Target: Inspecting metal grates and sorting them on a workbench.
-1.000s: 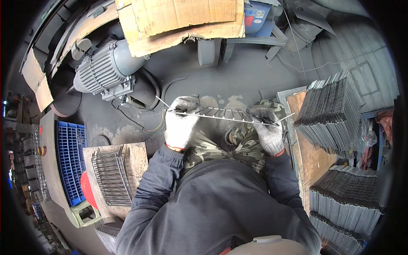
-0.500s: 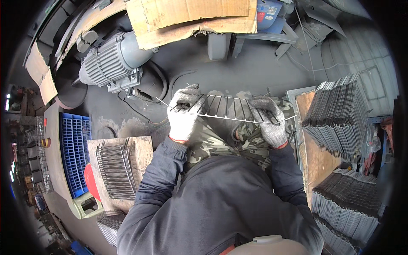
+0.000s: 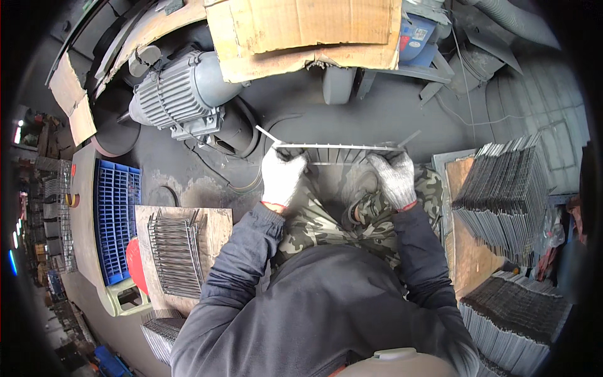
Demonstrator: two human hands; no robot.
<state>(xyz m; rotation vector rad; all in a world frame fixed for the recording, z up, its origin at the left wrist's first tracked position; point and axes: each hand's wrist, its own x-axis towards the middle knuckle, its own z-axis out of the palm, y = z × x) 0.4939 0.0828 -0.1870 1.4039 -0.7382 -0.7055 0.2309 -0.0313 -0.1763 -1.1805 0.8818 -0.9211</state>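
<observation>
A thin metal wire rack (image 3: 339, 146) spans the space between my two gloved hands, above my camouflage trousers. Its long pale bar runs almost level, with short dark cross wires hanging below and an end sticking out past each hand. My left hand (image 3: 282, 178), in a white glove, is closed around the rack's left end. At the right end my right hand (image 3: 395, 178), in a greyer glove, grips it the same way. Part of the wire is hidden behind the fingers.
Tall stacks of wire racks (image 3: 502, 195) stand on a wooden board (image 3: 468, 251) at right. More racks (image 3: 176, 254) lie on a board at left, beside a blue plastic crate (image 3: 118, 220). Ahead are a grey electric motor (image 3: 182, 91) and torn cardboard (image 3: 308, 31).
The rack has been tilted so that its long bar faces up and its grid looks narrower. Both hands still grip its ends. The whole view has shifted slightly.
</observation>
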